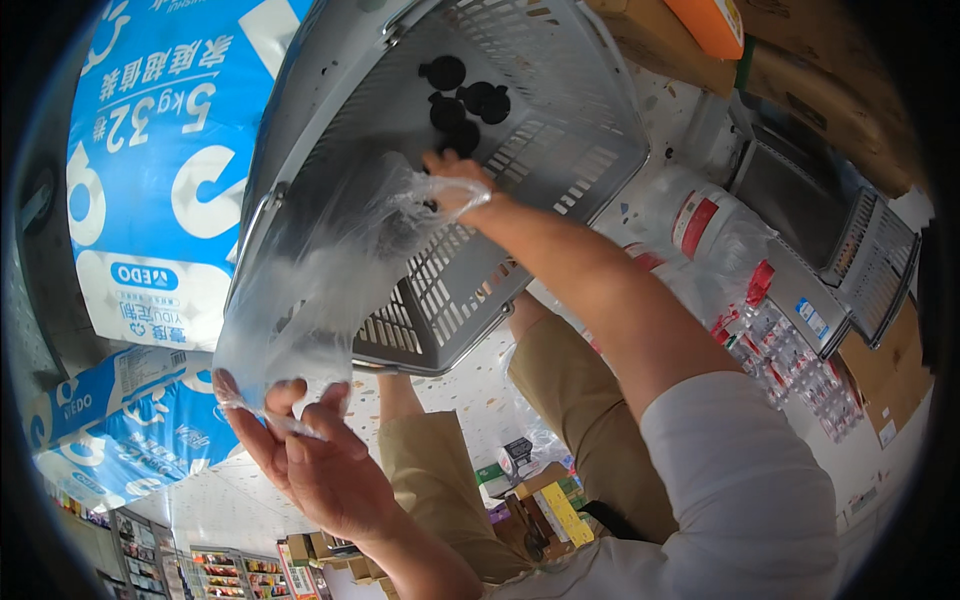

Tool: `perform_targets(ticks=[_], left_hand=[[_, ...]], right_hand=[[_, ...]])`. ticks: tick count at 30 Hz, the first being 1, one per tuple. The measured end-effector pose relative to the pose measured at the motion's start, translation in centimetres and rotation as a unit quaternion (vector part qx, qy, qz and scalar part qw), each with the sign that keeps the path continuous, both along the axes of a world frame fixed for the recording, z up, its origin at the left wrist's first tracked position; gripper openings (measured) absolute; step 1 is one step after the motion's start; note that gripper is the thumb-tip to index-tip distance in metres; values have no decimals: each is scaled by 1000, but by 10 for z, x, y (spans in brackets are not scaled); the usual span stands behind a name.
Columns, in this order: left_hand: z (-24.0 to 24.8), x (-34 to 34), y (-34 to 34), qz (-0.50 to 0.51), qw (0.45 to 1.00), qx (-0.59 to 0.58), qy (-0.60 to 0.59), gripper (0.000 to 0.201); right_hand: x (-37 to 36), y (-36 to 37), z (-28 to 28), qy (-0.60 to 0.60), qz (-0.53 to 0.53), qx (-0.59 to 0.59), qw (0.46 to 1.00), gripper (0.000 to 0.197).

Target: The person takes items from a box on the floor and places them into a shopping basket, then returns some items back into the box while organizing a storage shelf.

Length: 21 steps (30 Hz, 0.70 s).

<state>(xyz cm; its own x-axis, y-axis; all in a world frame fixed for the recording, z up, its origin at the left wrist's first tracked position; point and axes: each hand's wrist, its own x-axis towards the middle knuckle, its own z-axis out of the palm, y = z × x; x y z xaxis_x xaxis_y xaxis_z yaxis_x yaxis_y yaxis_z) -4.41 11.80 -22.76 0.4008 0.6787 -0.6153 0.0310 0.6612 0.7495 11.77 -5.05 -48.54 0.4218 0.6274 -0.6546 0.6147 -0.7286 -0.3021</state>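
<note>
A grey plastic shopping basket (440, 330) with slotted walls fills the upper middle. Several round black pieces with small tabs (443, 72) lie inside it; their kind is unclear. My left hand (315, 470), at lower left, has its fingers curled on the edge of a clear plastic bag (310, 280). From there the bag stretches up into the basket and drapes over my right hand (458, 178). My right hand reaches inside, fingers curled beside the lowest black piece. Film and the hand itself hide what those fingers hold.
Large blue-and-white packs (150, 200) stand along the left. Cardboard boxes (665, 45) are at the upper right. Wrapped bottles (690, 225), a second grey basket (870, 250) and packs of small bottles (795, 375) line the right. Shelves (240, 570) show at lower left.
</note>
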Motion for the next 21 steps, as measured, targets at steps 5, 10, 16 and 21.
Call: perform_targets(ticks=[5,10,16,21], left_hand=[[-8,4,-2,13,999,15,41,68],[-10,0,-1,6,1000,13,28,72],[-6,11,-8,8,1000,-15,4,72],[-2,11,-7,52,998,29,32,69]], right_hand=[[46,-30,20,30,-116,83,989,26],[56,-17,135,122,-370,186,902,32],[-2,71,203,399,-188,273,855,38],[-46,104,170,101,-31,288,952,32]])
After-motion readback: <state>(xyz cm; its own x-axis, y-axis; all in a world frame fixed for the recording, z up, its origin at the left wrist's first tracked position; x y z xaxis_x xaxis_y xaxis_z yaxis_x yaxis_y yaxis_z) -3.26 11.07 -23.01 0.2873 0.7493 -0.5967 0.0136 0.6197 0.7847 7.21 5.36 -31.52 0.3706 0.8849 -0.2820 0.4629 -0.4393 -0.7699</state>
